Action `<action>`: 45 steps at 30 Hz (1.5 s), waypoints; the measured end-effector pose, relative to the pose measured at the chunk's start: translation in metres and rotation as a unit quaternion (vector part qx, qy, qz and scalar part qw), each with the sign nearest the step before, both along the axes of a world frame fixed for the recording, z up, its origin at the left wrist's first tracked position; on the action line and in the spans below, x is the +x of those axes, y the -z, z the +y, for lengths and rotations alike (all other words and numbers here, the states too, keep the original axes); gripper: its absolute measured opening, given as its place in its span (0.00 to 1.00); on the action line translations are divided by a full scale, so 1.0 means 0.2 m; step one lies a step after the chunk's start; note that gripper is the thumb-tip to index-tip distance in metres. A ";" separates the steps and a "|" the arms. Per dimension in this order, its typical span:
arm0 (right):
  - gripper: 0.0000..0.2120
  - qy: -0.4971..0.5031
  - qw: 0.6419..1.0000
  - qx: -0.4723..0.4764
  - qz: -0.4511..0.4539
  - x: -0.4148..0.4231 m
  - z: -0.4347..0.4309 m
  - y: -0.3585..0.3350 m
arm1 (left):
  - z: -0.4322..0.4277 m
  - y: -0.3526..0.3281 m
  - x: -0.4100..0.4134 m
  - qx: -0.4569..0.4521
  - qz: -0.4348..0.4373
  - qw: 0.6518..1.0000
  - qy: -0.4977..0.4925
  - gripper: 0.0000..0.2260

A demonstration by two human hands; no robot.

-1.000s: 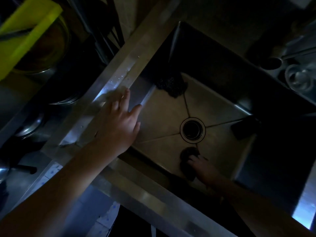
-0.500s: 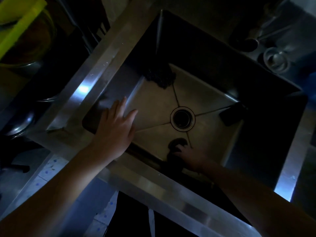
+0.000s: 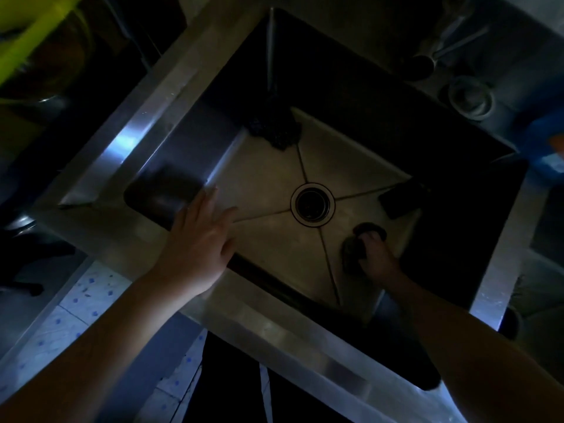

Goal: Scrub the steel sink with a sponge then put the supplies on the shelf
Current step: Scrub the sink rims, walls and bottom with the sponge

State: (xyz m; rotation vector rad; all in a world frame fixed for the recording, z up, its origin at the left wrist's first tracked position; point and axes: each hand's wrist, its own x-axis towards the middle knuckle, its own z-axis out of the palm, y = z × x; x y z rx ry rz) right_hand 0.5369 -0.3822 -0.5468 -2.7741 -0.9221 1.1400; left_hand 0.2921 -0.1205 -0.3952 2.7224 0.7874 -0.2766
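The scene is dim. A square steel sink (image 3: 171, 96) fills the middle, with a round drain (image 3: 312, 203) at the centre of its floor. My right hand (image 3: 376, 258) is down on the sink floor, right of the drain, closed on a dark round sponge (image 3: 354, 247). My left hand (image 3: 199, 243) rests flat with fingers spread on the sink's near-left rim, holding nothing. A dark crumpled scrubber or cloth (image 3: 276, 128) lies in the far corner of the basin. A dark rectangular block (image 3: 399, 198) lies against the right wall.
A yellow-green board (image 3: 27, 47) and a bowl sit at the upper left. Steel cups and a round lid (image 3: 470, 97) stand beyond the sink at the upper right, beside something blue (image 3: 546, 148). Tiled floor (image 3: 76, 315) shows below the counter edge.
My right hand has slid the sponge from just below the drain over to its right. My left hand has shifted along the rim toward the basin. The view has swung left.
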 end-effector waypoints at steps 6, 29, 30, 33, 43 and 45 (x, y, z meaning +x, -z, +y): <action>0.29 -0.008 0.999 0.030 -0.010 0.12 0.35 0.03 | -0.03 0.01 0.00 0.007 0.013 1.000 -0.002 0.21; 0.20 -0.028 0.995 -0.089 -0.040 0.04 0.07 -0.08 | -0.23 -0.07 0.07 -0.026 0.018 0.999 -0.034 0.21; 0.20 -0.040 0.995 -0.091 -0.030 0.04 0.07 -0.08 | -0.23 -0.07 0.06 -0.025 0.020 0.999 -0.036 0.21; 0.21 -0.103 0.987 -0.127 0.003 -0.02 0.06 -0.07 | -0.24 -0.07 0.05 -0.034 0.032 0.998 -0.033 0.21; 0.17 -0.100 0.963 -0.211 0.134 -0.27 -0.07 -0.09 | -0.23 -0.10 -0.03 -0.041 0.015 0.998 -0.038 0.19; 0.16 -0.101 0.962 -0.209 0.144 -0.29 -0.10 -0.10 | -0.23 -0.12 -0.04 -0.035 0.008 0.999 -0.039 0.18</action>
